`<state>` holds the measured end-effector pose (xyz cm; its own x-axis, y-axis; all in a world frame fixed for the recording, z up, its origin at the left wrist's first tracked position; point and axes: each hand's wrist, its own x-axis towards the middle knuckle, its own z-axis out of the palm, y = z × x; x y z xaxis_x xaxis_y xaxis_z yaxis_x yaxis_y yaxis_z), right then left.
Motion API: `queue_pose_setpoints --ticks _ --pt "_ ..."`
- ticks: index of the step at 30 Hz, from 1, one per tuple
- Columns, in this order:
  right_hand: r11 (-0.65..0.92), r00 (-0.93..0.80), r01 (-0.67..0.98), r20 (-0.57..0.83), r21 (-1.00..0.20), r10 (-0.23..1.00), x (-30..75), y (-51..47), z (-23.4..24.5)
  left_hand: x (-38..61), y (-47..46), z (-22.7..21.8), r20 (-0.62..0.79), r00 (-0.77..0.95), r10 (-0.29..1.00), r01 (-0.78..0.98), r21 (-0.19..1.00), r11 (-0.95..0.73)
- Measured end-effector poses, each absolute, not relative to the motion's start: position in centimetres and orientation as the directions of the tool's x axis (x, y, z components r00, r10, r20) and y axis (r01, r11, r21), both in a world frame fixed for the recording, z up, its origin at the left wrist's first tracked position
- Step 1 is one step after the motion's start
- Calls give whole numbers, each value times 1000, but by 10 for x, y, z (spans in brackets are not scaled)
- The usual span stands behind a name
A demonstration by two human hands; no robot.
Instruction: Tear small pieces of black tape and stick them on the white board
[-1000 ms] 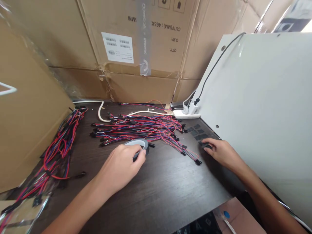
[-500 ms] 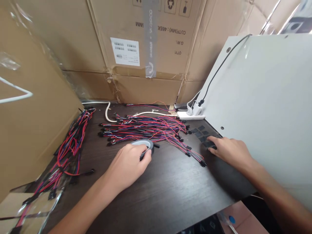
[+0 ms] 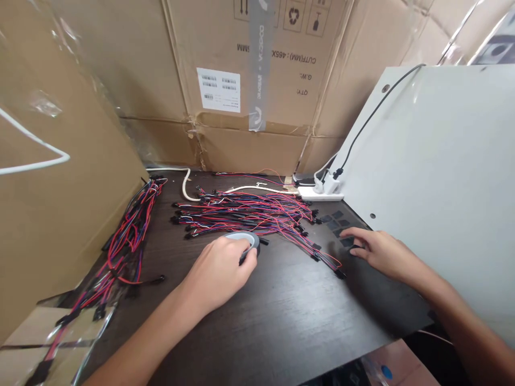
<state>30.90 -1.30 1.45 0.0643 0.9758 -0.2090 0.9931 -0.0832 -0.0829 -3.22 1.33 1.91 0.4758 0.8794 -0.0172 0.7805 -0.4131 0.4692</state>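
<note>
My left hand [image 3: 219, 271] is closed around a roll of black tape [image 3: 246, 240] that lies flat on the dark table [image 3: 281, 321]. My right hand [image 3: 382, 251] rests with its fingertips pressed on small black tape pieces [image 3: 340, 225] stuck to the table by the white panel; the fingers lie nearly flat. A pile of red, blue and black wires with black connectors [image 3: 249, 212] lies just beyond the tape roll, between both hands.
A second bundle of wires [image 3: 126, 241] runs along the left cardboard box [image 3: 52, 203]. More cardboard boxes [image 3: 249, 80] stand behind. A white panel [image 3: 442, 177] leans at the right, with a white power strip [image 3: 324, 194] at its foot.
Both hands stay at the same things; the camera has shifted, so everything sits a little further right and lower. My right fingers have spread slightly over the black pieces.
</note>
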Motion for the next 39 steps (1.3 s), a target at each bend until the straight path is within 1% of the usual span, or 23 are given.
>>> queue_pose_setpoints --ticks 5,9,12,15,17,20,23,25,29,35,39 --pt "-92 62 989 -244 -113 968 316 -11 3 -32 12 18 -18 476 879 781 468 -413" --pt "-136 111 982 -178 -133 978 320 -12 -6 -31 13 18 -6 482 876 775 470 -423" --pt "-149 117 970 -169 -191 979 323 -13 -9 -31 13 18 1 485 875 769 477 -426" --pt "-159 106 947 -194 -280 975 325 -14 -10 -32 13 18 2 486 874 765 482 -427" --pt "-152 94 931 -185 -332 978 328 -14 -11 -32 14 17 10 486 874 765 479 -431" --pt "-151 107 916 -137 -372 985 333 -15 -13 -31 14 18 8 488 873 768 471 -434" --pt "-180 126 902 -161 -393 979 334 -16 -15 -31 15 19 -6 487 874 775 464 -429" --pt "-201 142 908 -181 -369 973 333 -17 -16 -31 15 19 -11 486 874 779 458 -427" --pt "-236 195 933 -171 -272 966 330 -15 -15 -32 13 19 2 492 871 772 461 -437" --pt "-244 200 938 -190 -245 961 330 -15 -14 -32 13 18 34 499 866 755 473 -454" --pt "-262 235 961 -234 -93 943 326 -15 -8 -31 14 19 -4 490 872 768 474 -430"
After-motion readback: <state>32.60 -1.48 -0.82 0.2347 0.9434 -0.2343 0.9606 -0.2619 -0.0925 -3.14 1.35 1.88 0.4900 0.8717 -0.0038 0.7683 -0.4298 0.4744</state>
